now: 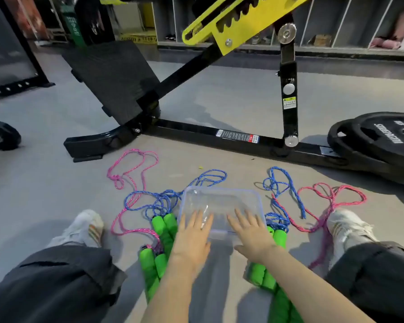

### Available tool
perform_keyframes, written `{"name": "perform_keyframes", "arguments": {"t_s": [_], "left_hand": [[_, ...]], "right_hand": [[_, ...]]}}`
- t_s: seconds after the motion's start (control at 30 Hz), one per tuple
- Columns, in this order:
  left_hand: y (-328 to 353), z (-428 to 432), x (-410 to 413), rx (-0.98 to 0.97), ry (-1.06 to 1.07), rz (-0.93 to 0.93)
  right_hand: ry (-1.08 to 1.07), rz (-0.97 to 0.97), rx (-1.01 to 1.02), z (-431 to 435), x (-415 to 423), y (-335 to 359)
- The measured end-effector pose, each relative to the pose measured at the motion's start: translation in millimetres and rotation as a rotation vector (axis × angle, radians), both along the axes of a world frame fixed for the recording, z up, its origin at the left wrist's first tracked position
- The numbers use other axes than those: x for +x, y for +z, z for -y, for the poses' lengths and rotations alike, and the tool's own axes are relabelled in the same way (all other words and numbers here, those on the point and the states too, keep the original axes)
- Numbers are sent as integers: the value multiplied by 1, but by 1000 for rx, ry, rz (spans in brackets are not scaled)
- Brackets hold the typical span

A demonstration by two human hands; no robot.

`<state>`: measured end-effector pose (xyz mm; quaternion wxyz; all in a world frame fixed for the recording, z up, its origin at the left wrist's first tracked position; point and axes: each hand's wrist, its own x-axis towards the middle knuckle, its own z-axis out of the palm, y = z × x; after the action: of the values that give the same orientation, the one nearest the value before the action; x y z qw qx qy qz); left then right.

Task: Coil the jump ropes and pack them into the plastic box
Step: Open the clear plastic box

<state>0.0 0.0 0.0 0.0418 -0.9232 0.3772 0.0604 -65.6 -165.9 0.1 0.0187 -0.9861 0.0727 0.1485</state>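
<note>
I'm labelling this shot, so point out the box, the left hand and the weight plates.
box [219, 189]: head view, far rim.
left hand [191, 238]: head view, back of the hand.
weight plates [373, 145]: head view, top plate's face.

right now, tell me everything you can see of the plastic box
The plastic box is clear, rectangular with rounded corners and a bluish rim. It sits on the grey floor between the person's shoes, with no rope inside. The left hand and right hand lie on its near part with straight fingers. Blue rope runs along its left and far sides; green handles lie by its near corners. Whether a lid is on, I cannot tell.
</note>
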Motion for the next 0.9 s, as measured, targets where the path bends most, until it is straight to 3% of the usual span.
{"name": "perform_keyframes", "arguments": {"t_s": [0.1, 0.17, 0.33, 0.53, 0.9], "left_hand": [[-5, 2, 1, 46, 33, 16], [-15, 2, 0, -59, 5, 112], [-37, -2, 2, -147, -43, 211], [-52, -14, -13, -298, -73, 286], [-60, -14, -11, -353, -134, 331]], "right_hand": [[42, 64, -98, 6, 2, -10], [77, 172, -117, 9, 4, -23], [190, 220, -196, 15, 1, -24], [280, 203, -205, 30, -18, -34], [370, 240, -354, 12, -18, -20]]}}
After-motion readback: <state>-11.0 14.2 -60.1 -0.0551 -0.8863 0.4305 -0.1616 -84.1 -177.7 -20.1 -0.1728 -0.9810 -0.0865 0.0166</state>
